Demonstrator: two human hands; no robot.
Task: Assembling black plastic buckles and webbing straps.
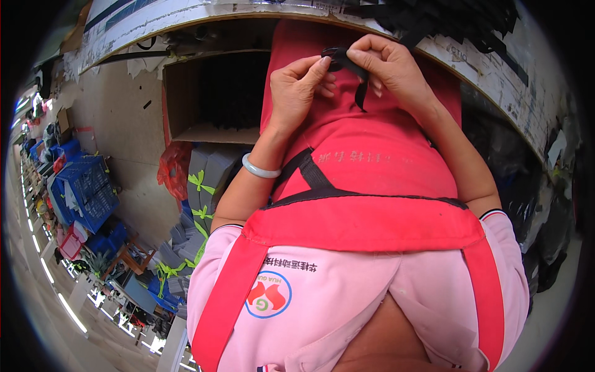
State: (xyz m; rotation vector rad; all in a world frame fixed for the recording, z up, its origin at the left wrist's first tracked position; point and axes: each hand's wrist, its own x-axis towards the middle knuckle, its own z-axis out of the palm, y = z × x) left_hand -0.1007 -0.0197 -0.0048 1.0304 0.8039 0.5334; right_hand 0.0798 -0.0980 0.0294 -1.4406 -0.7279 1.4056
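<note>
head-worn fisheye looks steeply down, close over the person's chest.

Materials and finishes at the workbench.
Narrow black woven strap [361,87]: matt webbing with a small black plastic buckle [338,57], slightly glossy. Red cloth apron [365,167]: matt fabric. Pale green bangle [260,168]: smooth, polished. Open brown cardboard box [211,99]: dull, rough. Blue plastic crates [87,189]: latticed.

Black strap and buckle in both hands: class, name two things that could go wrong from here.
1. The black buckle is pinched only by fingertips of the left hand and right hand; it might slip and fall.
2. The black strap hangs loose over the red apron; its free end could perhaps twist or pull back out of the buckle.
</note>
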